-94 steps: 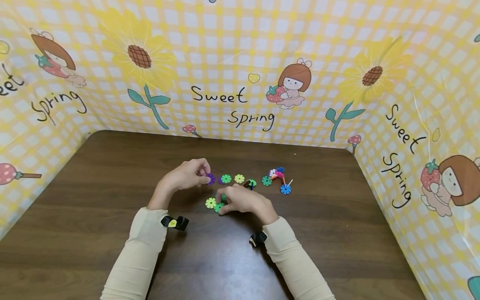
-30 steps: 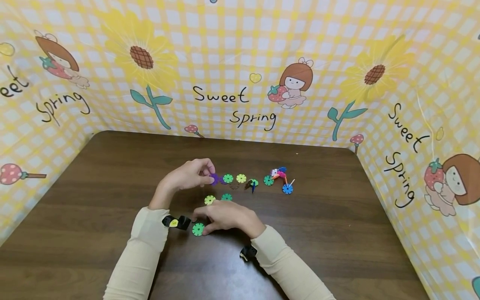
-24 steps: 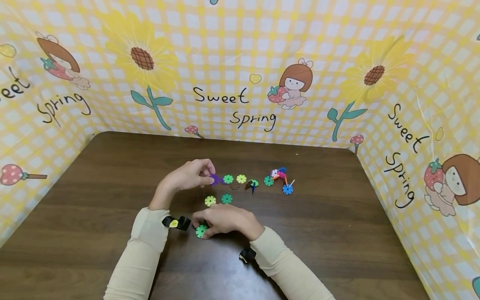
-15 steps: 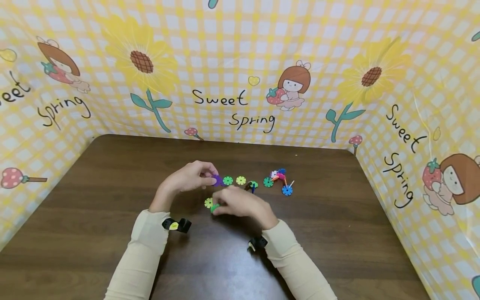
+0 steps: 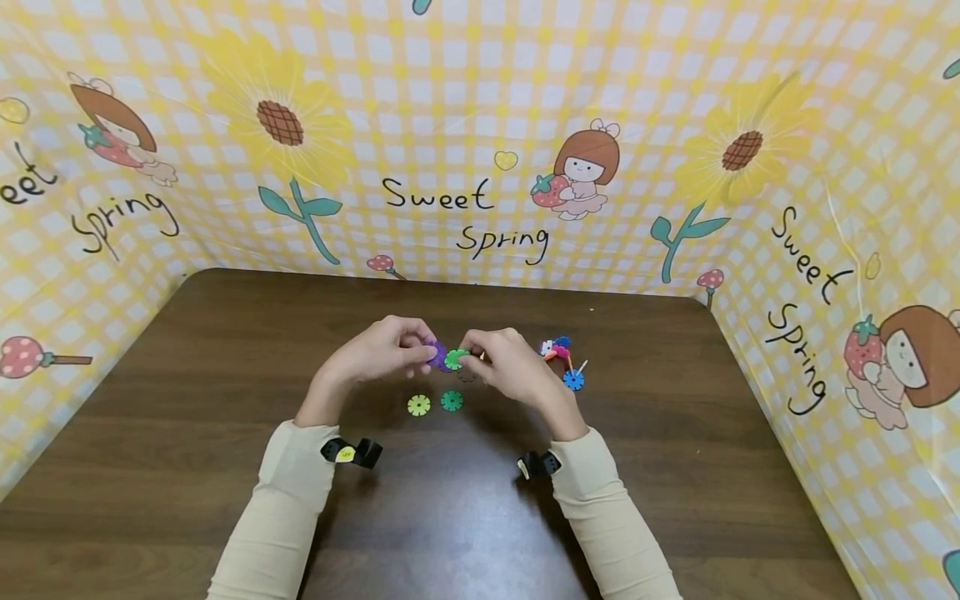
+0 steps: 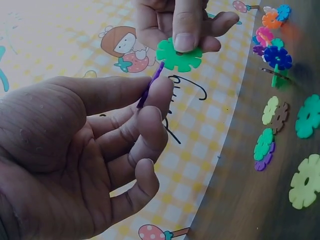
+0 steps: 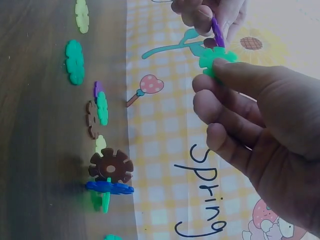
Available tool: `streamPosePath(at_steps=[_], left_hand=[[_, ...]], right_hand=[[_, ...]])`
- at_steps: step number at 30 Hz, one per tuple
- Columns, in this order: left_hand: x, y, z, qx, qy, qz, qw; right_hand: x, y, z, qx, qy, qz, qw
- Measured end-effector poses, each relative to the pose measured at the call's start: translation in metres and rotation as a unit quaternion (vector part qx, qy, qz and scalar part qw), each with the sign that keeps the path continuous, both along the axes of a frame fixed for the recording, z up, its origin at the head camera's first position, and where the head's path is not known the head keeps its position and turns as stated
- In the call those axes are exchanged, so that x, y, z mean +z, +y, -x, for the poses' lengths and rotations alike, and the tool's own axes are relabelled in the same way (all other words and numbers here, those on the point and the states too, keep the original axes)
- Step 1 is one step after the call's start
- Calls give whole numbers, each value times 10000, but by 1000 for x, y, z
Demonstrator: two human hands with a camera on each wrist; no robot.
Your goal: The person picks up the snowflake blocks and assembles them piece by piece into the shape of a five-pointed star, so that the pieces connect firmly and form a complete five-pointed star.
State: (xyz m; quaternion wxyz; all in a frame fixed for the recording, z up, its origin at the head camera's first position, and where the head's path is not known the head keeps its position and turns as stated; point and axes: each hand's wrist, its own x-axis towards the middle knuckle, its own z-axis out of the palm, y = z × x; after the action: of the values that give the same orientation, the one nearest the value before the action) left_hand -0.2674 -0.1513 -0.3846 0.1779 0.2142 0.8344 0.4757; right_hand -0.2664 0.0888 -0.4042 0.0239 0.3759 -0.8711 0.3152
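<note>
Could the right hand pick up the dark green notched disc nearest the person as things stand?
Probably not yet: the right hand pinches a bright green notched disc. Nothing covers the dark green disc, though, so once freed, the right hand likely could.

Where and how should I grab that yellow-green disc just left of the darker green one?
Pinch the yellow-green disc by opposite edges of its notched rim, probably from your left: it lies flat, and the darker green disc sits to its right. Your left hand is pinching the purple disc, so it would likely need to let go first.
</note>
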Motion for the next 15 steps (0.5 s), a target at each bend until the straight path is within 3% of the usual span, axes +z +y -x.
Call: streamPosePath(at_steps=[15], left_hand=[[-3,10,-1,46,-283,-492,9984]], right_hand=[[0,2,0,164,707,248,9971]])
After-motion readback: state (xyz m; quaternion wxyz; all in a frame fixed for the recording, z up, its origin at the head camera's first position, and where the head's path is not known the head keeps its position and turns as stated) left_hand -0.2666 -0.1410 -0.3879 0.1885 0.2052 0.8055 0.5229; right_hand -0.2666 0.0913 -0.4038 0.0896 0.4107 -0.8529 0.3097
